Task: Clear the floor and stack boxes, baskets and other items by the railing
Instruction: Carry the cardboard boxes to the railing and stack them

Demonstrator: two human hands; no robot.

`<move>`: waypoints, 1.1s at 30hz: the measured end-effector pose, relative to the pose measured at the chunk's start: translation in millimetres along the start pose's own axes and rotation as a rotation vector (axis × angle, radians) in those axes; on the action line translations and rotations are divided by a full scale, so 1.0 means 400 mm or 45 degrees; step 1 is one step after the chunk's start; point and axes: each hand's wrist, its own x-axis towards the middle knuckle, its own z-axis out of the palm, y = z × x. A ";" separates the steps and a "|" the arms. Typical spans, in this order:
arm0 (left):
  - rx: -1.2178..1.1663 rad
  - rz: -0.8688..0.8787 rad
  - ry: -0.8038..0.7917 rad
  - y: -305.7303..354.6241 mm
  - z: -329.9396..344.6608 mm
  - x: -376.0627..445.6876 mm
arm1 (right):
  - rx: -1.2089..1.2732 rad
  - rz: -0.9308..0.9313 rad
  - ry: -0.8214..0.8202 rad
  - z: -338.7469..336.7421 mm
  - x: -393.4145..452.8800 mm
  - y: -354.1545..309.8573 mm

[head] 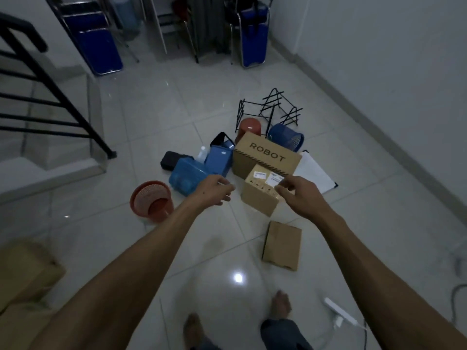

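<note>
A pile lies on the tiled floor: a big cardboard box marked ROBOT point(267, 157), a smaller labelled cardboard box point(260, 195) in front of it, a flat cardboard box point(282, 245) nearer me, blue plastic bins point(187, 178), an orange basket point(151, 200) on its side, a blue basket point(286, 137) and a black wire rack point(270, 109). My left hand point(214, 189) reaches out with loosely curled fingers, holding nothing, left of the small box. My right hand point(299, 192) hovers at that box's right top edge, fingers relaxed. The black stair railing point(50, 89) stands at left.
Folded blue chairs point(98, 41) lean at the back wall. A brown cardboard box point(27, 271) sits at lower left. A white power strip with cable point(341, 315) lies at lower right. A white board point(316, 173) lies beside the ROBOT box. My bare feet show at the bottom.
</note>
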 end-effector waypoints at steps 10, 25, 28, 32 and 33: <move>-0.201 -0.191 0.020 0.185 0.294 0.203 | 0.085 0.215 -0.120 -0.195 0.184 0.345; 0.242 -0.272 0.017 0.034 0.456 0.931 | 0.203 0.713 -0.464 0.214 0.778 0.635; 0.342 -0.250 -0.003 -0.054 0.504 1.121 | 0.267 0.852 -0.463 0.359 0.897 0.719; 0.445 -0.246 -0.019 -0.158 0.557 1.327 | 0.403 1.060 -0.417 0.523 1.010 0.828; 0.465 -0.249 -0.027 -0.179 0.568 1.367 | 0.430 1.114 -0.397 0.557 1.032 0.852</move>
